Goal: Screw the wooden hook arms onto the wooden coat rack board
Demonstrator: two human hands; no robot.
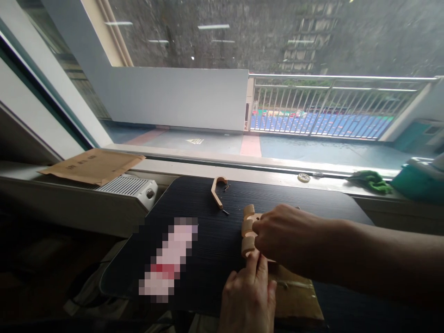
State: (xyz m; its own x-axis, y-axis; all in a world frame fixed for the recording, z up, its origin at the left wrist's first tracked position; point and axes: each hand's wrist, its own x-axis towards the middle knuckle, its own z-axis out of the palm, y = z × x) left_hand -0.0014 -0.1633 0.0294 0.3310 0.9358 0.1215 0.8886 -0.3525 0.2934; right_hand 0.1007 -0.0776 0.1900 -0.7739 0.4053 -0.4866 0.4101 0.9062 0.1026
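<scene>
A light wooden piece with several curved hooks (248,245) lies on the dark table, its right part hidden under my hands. My left hand (248,291) reaches up from the bottom edge. Its front fingers press together against the near end of the wooden piece, and the thumb lies to the right. From the right side comes my right hand (277,233), closed in a fist over the board. Whatever it holds is hidden behind the knuckles. A brown cardboard box (298,296) sits beneath the right forearm, beside my left hand.
A separate bent wooden hook (215,194) lies farther back, with small screws (225,212) near it. A blurred-out pink item (169,259) is at the left of the table (208,277). A brown envelope (95,166) rests on the radiator (130,187). A green cloth (373,181) is on the windowsill.
</scene>
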